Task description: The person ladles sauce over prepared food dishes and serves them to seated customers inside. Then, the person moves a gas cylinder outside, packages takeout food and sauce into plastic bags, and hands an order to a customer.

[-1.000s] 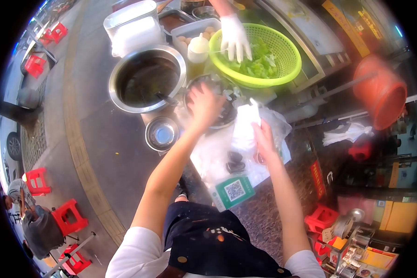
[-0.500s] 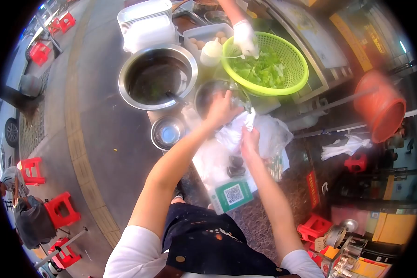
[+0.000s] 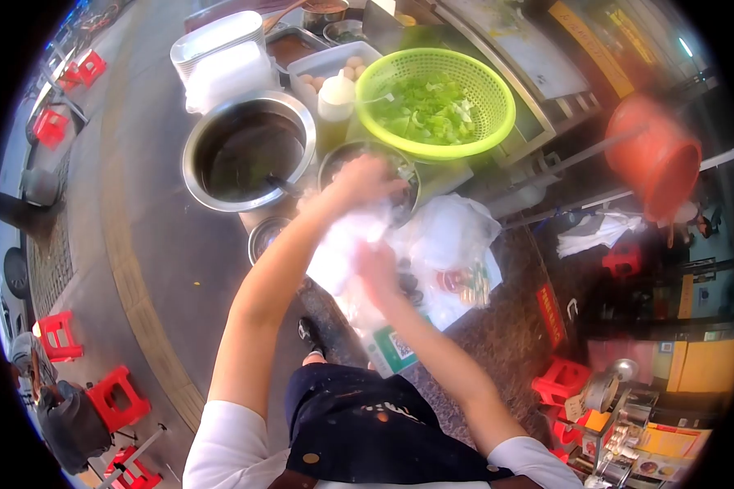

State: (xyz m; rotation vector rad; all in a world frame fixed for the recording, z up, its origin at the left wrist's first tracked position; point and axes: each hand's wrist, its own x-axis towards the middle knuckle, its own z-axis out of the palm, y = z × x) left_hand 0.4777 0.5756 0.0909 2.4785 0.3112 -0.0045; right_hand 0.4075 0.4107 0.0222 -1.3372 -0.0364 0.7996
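My left hand (image 3: 360,181) is over a round metal bowl (image 3: 412,196), blurred, and its fingers are too smeared to read. Close below it my right hand (image 3: 377,273) is at a white plastic bag (image 3: 347,240), also blurred; its grip cannot be made out. The bag lies between my two hands, under my left wrist. To the right of the bowl are more clear plastic bags (image 3: 448,232). A green card with a QR code (image 3: 393,350) lies at the table's near edge, partly behind my right forearm.
A large steel pot (image 3: 249,151) of dark liquid with a ladle stands left. Behind are white trays (image 3: 220,49), a tub of eggs (image 3: 355,65), a white bottle (image 3: 337,96) and a green basket (image 3: 436,102) of chopped greens. A small metal bowl (image 3: 265,238) sits front left.
My right hand has moved left and nearer me, with the white bag. The gloved hand of another person has left the green basket. The view has shifted slightly.
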